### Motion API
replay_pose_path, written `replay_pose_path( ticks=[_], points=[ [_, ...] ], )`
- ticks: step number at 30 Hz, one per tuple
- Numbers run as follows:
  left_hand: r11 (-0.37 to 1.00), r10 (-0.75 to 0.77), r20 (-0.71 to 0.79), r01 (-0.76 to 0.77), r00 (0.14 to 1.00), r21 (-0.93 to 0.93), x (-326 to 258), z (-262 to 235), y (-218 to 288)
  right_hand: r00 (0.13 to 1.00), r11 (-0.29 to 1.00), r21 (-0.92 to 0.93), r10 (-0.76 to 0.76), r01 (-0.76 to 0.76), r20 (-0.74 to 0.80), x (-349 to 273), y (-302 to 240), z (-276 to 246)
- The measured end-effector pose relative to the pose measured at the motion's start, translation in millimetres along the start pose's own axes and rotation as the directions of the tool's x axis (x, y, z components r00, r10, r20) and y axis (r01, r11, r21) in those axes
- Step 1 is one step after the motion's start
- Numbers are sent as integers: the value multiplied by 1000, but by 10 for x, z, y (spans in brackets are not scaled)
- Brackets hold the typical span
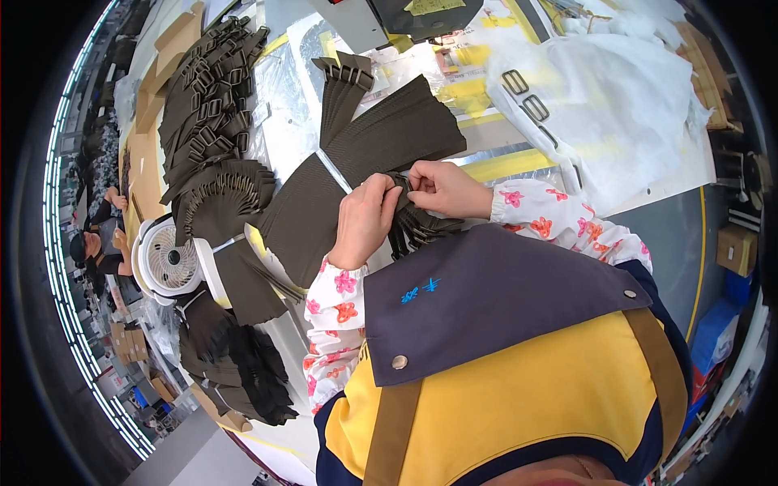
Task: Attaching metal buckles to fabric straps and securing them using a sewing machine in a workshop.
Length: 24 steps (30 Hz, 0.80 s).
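Observation:
Close to my chest, my left hand [365, 219] and my right hand [446, 190] meet with fingertips pinched together. Between them is a dark webbing strap with a buckle [403, 183], partly covered by my fingers. Just below my hands, several more strap ends with buckles [421, 228] show at the edge of my apron. A fanned bundle of dark olive webbing straps [304, 198], bound with a white band [333, 171], lies beside my left hand. A smaller stack of straps with buckles [344, 85] stands beyond it.
A heap of buckled straps [215, 97] covers the far left, with a white fan [168, 257] nearer. More strap bundles [243, 364] lie below it. Loose buckles [535, 107] rest on white plastic sheeting [616, 97] at right. A grey machine [421, 16] stands ahead. Another person [105, 243] works at far left.

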<state>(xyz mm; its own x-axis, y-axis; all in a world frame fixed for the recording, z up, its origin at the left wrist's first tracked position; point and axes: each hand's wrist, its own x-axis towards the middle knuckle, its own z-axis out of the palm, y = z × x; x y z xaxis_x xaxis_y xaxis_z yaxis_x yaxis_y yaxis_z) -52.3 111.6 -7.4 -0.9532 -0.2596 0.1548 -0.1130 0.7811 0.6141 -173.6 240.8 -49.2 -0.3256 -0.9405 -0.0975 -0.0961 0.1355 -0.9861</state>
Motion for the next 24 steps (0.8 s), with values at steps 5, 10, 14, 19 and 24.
replay_pose_path(
  ticks=[5,10,14,19,24],
  points=[
    [998,53,8,-52,999,-28,86,87,68,998,987,159,-22,31,-56,-66,37,-37],
    [955,22,116,13,993,-295,413,53,205,990,853,521,99,-34,-98,-183,22,-299],
    [941,245,179,-278,953,191,353,23,194,975,998,54,27,-15,-222,-472,-165,-506],
    [986,169,299,-158,939,-61,57,523,78,703,837,-547,-393,7,-593,-650,195,-1289],
    [972,160,-198,-119,967,202,172,277,181,823,607,-783,-369,-138,-431,-903,434,-1535]
  ],
)
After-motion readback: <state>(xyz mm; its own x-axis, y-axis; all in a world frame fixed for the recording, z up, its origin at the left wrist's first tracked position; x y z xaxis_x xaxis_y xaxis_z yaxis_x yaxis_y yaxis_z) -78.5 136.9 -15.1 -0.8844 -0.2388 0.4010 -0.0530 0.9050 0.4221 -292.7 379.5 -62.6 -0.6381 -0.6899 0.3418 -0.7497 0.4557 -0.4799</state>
